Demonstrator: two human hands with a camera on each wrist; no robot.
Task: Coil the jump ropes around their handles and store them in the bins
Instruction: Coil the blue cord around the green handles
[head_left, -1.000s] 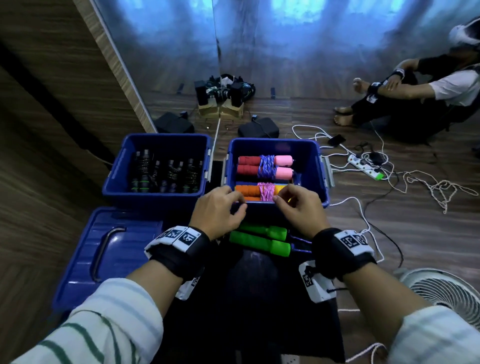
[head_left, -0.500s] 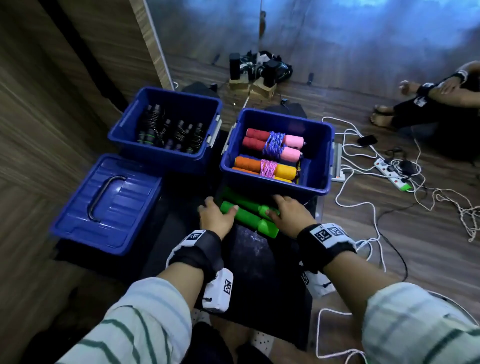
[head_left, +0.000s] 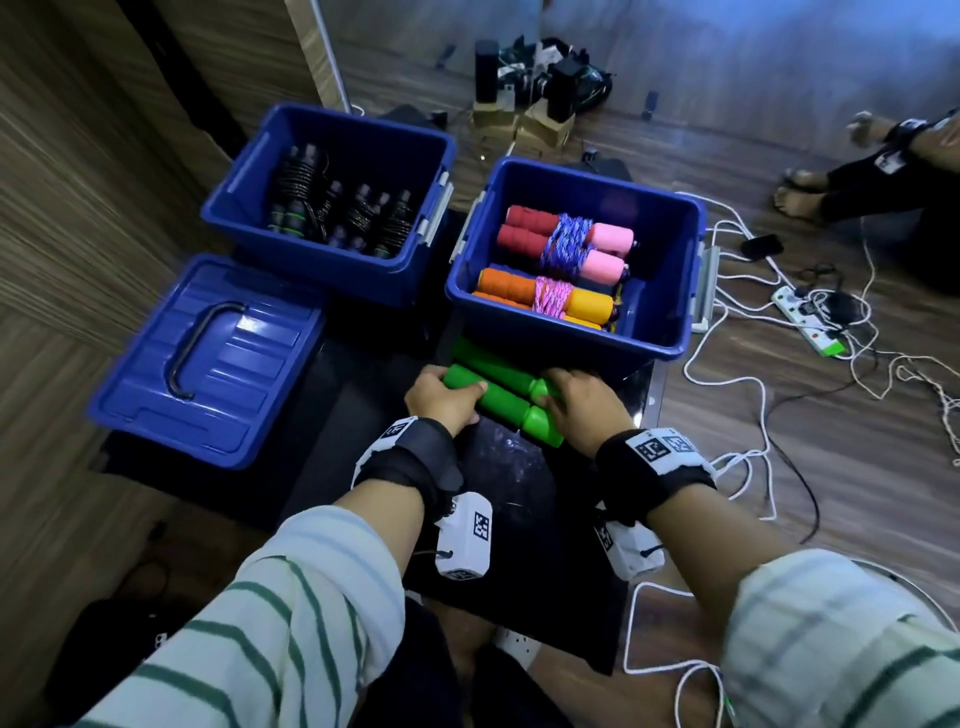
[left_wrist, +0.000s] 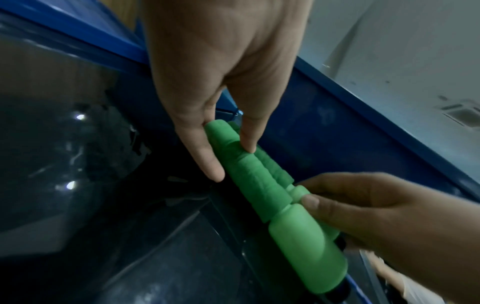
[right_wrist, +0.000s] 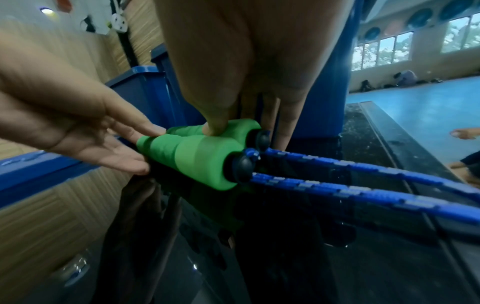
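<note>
Both hands have dropped from the right bin (head_left: 670, 332) onto the green handles (head_left: 498, 397).
Left hand (head_left: 441, 400) pinches their far end, right hand (head_left: 582, 402) grips the cap end (blue rope (right_wrist: 363, 185) trailing, uncoiled), just before that bin.

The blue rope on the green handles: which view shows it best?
The right wrist view: the blue rope runs uncoiled as two strands out of the green handles. In the head view, the right hand hides it. The left wrist view shows only handles.
</note>
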